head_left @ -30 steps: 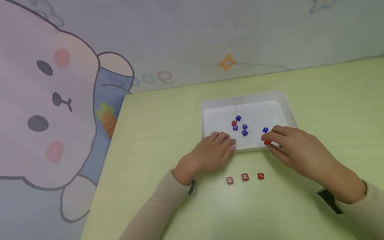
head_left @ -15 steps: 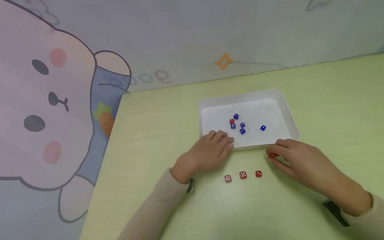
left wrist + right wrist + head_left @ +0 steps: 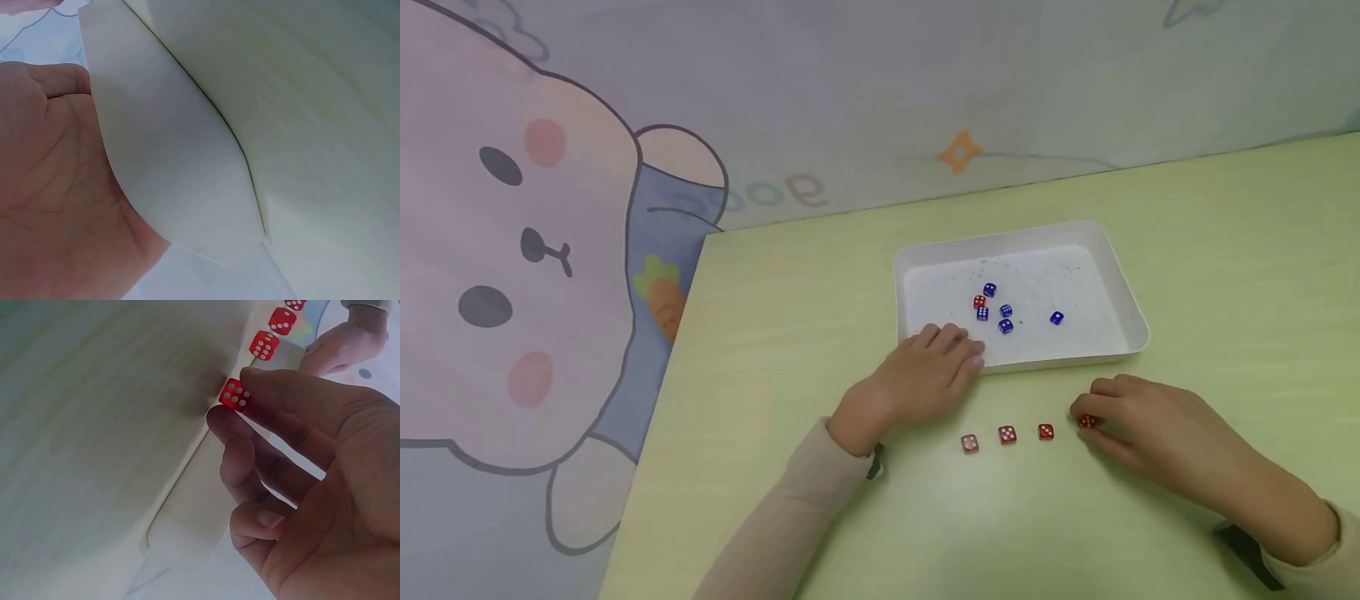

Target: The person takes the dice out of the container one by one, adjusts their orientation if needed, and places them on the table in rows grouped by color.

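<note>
On green table [image 3: 820, 283], right hand [image 3: 1157, 425] apparently pinches red die [image 3: 1086, 422].

Head view: even, soft, diffuse light, faint shadows under both hands on the table [image 3: 820, 333]; slightly hazy, low contrast. Left wrist view: close, soft-focus, tray [image 3: 175, 162] pale and near featureless. Right wrist view: table surface streaked with blur.

Right hand [image 3: 1138, 421] carried red die [image 3: 1086, 422] from tray [image 3: 1131, 321] to row.
</note>
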